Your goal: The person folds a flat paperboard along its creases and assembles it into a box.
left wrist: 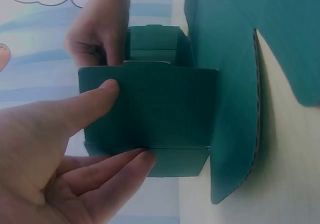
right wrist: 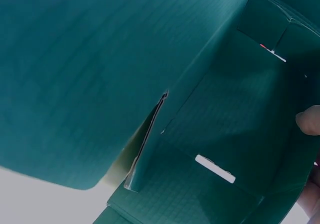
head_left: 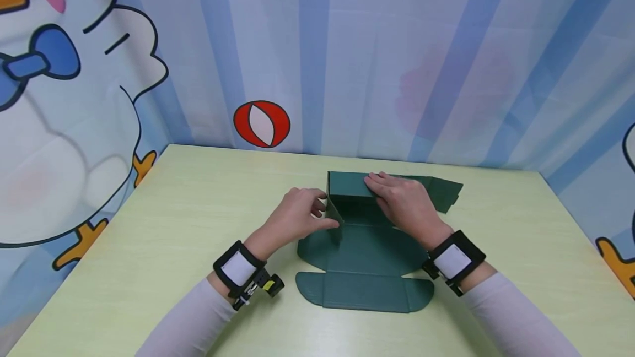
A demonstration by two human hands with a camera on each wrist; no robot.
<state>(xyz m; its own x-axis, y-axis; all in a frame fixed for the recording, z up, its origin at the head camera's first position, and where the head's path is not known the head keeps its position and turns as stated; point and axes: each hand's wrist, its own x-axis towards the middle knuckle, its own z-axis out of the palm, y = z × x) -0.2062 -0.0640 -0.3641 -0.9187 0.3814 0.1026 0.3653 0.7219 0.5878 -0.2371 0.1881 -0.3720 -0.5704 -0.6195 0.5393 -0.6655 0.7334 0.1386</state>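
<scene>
A dark green cardboard box (head_left: 364, 249), partly folded, lies on the table with its back section raised and its front panels flat. At its left end, my left hand (head_left: 297, 214) touches the upright side panel (left wrist: 165, 109). In the left wrist view, the thumb and fingertips lie against that panel's outer face, the fingers near its crease. My right hand (head_left: 409, 203) grips the raised back wall (head_left: 347, 183) from above. In the right wrist view, its thumb (right wrist: 309, 120) shows inside the wall, with other fingers outside. Slots show in the box floor (right wrist: 230, 109).
The pale table (head_left: 173, 208) extends around the box. An unfolded flap (head_left: 444, 194) sticks out at the box's right end, and a rounded front flap (head_left: 364, 292) points toward me. Behind the table hangs a striped blue cartoon curtain (head_left: 347, 59).
</scene>
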